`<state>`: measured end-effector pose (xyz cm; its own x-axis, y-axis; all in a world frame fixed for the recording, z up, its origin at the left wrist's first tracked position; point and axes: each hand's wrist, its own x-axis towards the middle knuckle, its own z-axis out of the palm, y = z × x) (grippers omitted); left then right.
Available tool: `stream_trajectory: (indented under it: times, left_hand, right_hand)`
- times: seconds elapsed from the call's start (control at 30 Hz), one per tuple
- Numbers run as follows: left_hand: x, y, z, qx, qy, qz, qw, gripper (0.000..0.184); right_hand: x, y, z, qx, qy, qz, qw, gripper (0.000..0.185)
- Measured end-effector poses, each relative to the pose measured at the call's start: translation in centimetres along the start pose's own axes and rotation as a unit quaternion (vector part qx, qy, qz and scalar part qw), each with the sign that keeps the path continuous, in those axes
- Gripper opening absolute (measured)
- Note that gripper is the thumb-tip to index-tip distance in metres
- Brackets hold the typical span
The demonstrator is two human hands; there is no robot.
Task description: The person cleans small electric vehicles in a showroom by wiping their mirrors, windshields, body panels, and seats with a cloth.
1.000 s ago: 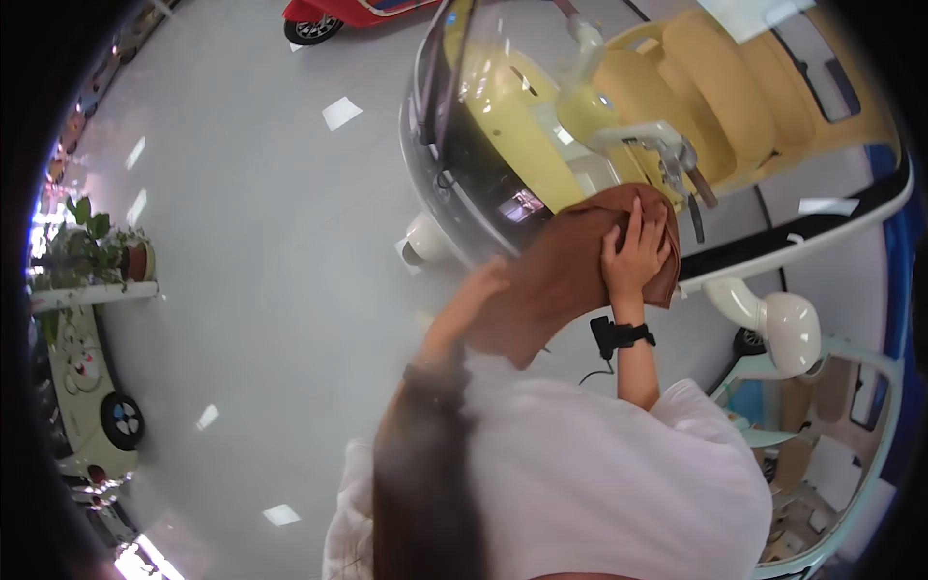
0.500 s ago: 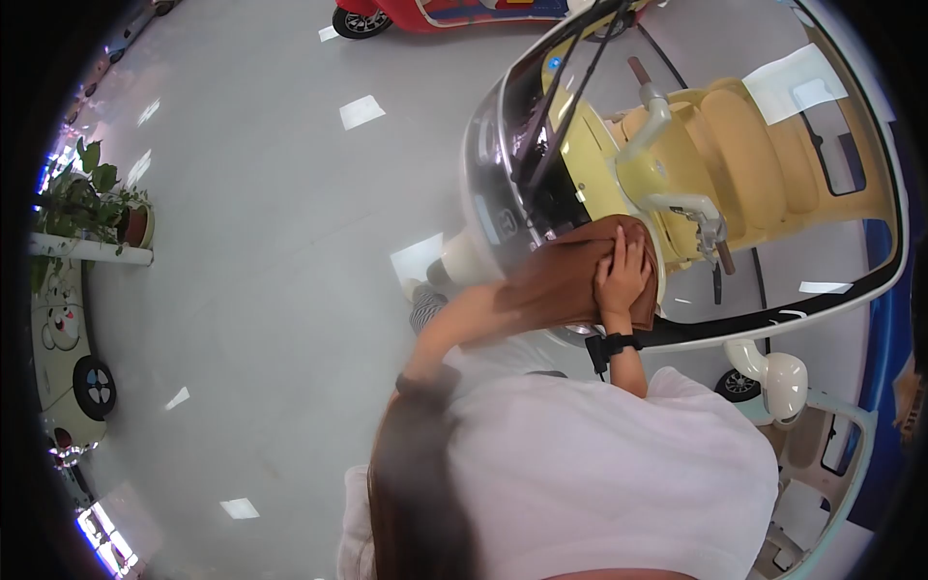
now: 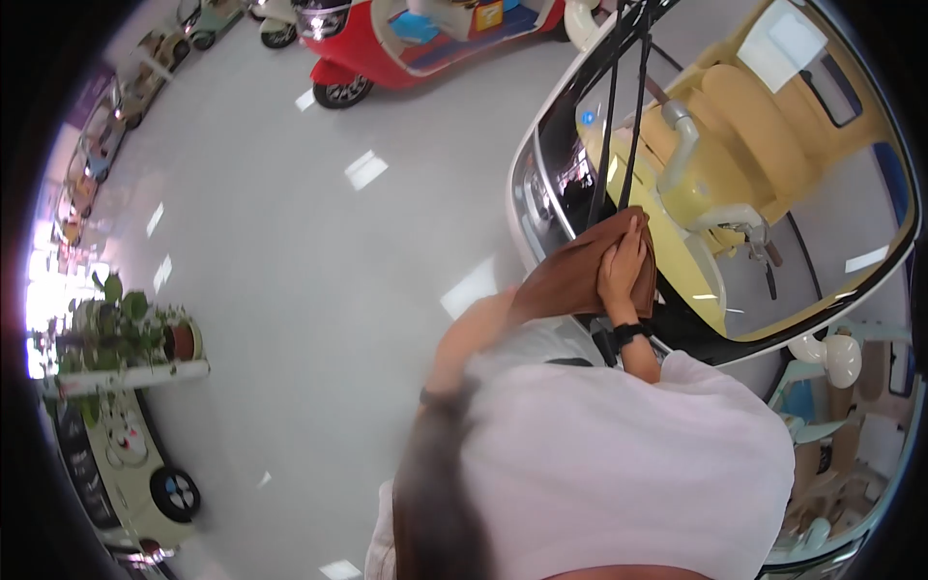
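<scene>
A brown cloth [image 3: 580, 275] stretches between my hands, beside the lower front of a pale yellow three-wheeled vehicle [image 3: 691, 275] with a windscreen. My right hand [image 3: 623, 271] lies over the cloth's right end, fingers close together, with a black band at the wrist. At the cloth's left end is my left hand [image 3: 478, 324]; it is blurred and its fingertips are hidden, but the cloth runs taut to it. Folds show along the cloth. Whether it touches the vehicle's body I cannot tell.
Two black wipers [image 3: 619, 116] rise across the windscreen. A red three-wheeler [image 3: 387, 53] stands ahead. Potted plants [image 3: 126, 329] sit on a white ledge at left, above a light car [image 3: 135, 464]. Another light green vehicle [image 3: 851, 464] is at right, with a white mirror [image 3: 843, 360] nearby.
My view has turned, bringing more of the red three-wheeler and the plants into sight. The cloth looks narrower, and my right hand's fingers have come closer together on it.
</scene>
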<state>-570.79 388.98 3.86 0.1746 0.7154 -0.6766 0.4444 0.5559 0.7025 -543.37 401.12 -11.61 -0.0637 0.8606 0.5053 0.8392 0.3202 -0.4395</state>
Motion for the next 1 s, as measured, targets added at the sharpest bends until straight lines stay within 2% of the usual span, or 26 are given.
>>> stream_trajectory:
  times: [0.07,0.1,0.2,0.3,0.4,0.57,0.67,0.7,0.77,0.87,0.93,0.97,1.0]
  left_hand:
    - [5.4,-4.5,-1.6,0.035,0.051,0.111,0.992,0.059]
    - [6.7,-4.8,-3.0,0.05,0.073,0.165,0.982,0.06]
    - [8.9,-3.3,-6.1,0.116,0.069,0.096,0.986,0.064]
    - [11.4,-2.6,-8.8,0.114,-0.044,0.144,0.982,0.072]
    - [14.8,-0.8,-11.0,0.107,-0.12,0.133,0.978,0.077]
    - [20.9,2.9,-15.9,0.123,-0.251,0.203,0.938,0.078]
    - [26.2,4.6,-19.5,0.063,-0.291,0.232,0.926,0.071]
    - [27.5,5.4,-20.5,0.0,-0.275,0.261,0.925,0.059]
    - [27.4,9.0,-24.5,0.015,-0.239,0.301,0.923,0.054]
    - [30.5,12.8,-29.2,-0.031,-0.237,0.362,0.901,0.045]
    - [33.4,14.3,-31.7,-0.075,-0.283,0.33,0.898,0.043]
    - [34.5,15.2,-32.8,-0.067,-0.274,0.364,0.888,0.046]
    - [33.9,16.9,-35.1,-0.053,-0.266,0.378,0.885,0.042]
  right_hand:
    - [0.9,-1.9,1.2,0.026,0.029,0.035,0.999,0.067]
    - [1.7,-2.9,1.2,0.014,0.012,0.067,0.998,0.067]
    - [3.0,-4.1,1.6,-0.03,0.004,0.111,0.993,0.071]
    - [4.9,-5.8,2.2,-0.082,0.033,0.102,0.991,0.072]
    - [8.3,-7.2,3.0,-0.138,0.051,0.095,0.985,0.071]
    - [15.7,-7.8,5.5,-0.254,0.087,0.108,0.957,0.072]
    - [21.6,-8.8,6.7,-0.298,0.118,0.123,0.939,0.071]
    - [23.9,-8.9,7.0,-0.308,0.127,0.124,0.935,0.07]
    - [28.6,-10.1,7.4,-0.321,0.133,0.151,0.925,0.067]
    - [35.4,-9.9,8.5,-0.351,0.196,0.111,0.909,0.064]
    - [39.5,-10.9,9.4,-0.393,0.189,0.133,0.89,0.063]
    - [41.2,-11.5,9.7,-0.416,0.18,0.139,0.881,0.064]
    - [42.7,-11.9,10.2,-0.438,0.171,0.145,0.871,0.064]
